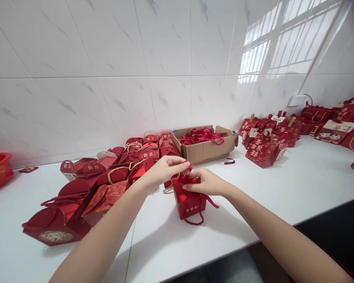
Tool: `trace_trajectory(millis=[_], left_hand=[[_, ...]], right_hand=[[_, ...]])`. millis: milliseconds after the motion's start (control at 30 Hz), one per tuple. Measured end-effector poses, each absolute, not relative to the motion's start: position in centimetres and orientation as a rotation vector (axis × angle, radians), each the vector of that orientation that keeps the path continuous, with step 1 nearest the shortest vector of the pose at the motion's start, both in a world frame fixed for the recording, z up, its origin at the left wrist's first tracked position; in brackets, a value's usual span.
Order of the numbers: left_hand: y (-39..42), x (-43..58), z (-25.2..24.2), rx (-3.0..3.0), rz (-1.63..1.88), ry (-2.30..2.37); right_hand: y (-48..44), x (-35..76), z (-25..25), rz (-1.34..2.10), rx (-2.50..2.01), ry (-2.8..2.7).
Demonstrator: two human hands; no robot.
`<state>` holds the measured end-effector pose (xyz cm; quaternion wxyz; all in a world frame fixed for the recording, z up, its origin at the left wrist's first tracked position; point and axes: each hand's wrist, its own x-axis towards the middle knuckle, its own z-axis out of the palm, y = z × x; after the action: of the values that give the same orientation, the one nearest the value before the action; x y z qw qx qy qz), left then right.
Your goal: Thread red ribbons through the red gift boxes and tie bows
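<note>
A small red gift box (191,204) with gold lettering stands on the white table in front of me. A red cord loop hangs from its front. My left hand (165,169) pinches a strip of red ribbon (190,169) just above the box top. At the box's upper right, my right hand (208,182) is closed round the top flaps, its thumb lying across them. Part of the box top is hidden by its fingers. A loose ribbon tail (212,202) sticks out to the right below this hand.
Behind the box, a cardboard box (206,152) holds many red ribbons. Several red gift boxes (88,196) crowd the left side, and several patterned ones (262,149) stand at the right. A red basin (0,173) sits far left. A ribbon scrap (229,161) lies on the white table (224,243).
</note>
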<state>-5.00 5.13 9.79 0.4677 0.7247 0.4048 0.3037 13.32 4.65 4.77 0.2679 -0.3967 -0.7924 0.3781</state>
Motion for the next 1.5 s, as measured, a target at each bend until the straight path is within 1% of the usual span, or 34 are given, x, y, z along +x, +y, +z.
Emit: trace_trajectory(millis=[100, 167, 333, 533, 667, 867, 1133, 1267, 1400, 1500], left_hand=[[5.9, -4.2, 8.9, 1.712, 0.886, 0.911], [6.2, -4.5, 7.9, 1.742, 0.952, 0.985], [6.1, -6.2, 5.6, 1.894, 0.738, 1.144], [6.2, -6.1, 4.9, 1.880, 0.802, 1.080], [6.2, -5.7, 4.7, 1.810, 0.815, 0.970], [6.4, -5.7, 4.0, 1.864, 0.852, 0.953], [6.8, -5.7, 3.4, 1.855, 0.852, 0.932], [6.7, -5.7, 3.6, 1.867, 0.865, 0.929], [6.6, -5.5, 3.6, 1.895, 0.894, 0.961], [6.6, -5.5, 3.6, 1.928, 0.911, 0.990]], right_hand=[[4.7, 13.3, 4.3, 1.014, -1.123, -2.084], [4.7, 13.1, 4.0, 1.047, -1.126, -2.034], [4.5, 12.6, 3.9, 1.134, -1.116, -1.876], [4.2, 12.5, 3.0, 1.177, -1.022, -1.573], [4.3, 12.5, 2.3, 1.147, -0.945, -1.617], [4.6, 12.5, 2.1, 1.007, -0.987, -1.694], [4.2, 12.5, 2.7, 1.024, -1.124, -1.673], [4.5, 12.7, 2.6, 0.960, -1.124, -1.767], [4.8, 13.2, 2.7, 0.990, -1.112, -1.859], [4.7, 13.4, 2.7, 0.854, -1.150, -1.914]])
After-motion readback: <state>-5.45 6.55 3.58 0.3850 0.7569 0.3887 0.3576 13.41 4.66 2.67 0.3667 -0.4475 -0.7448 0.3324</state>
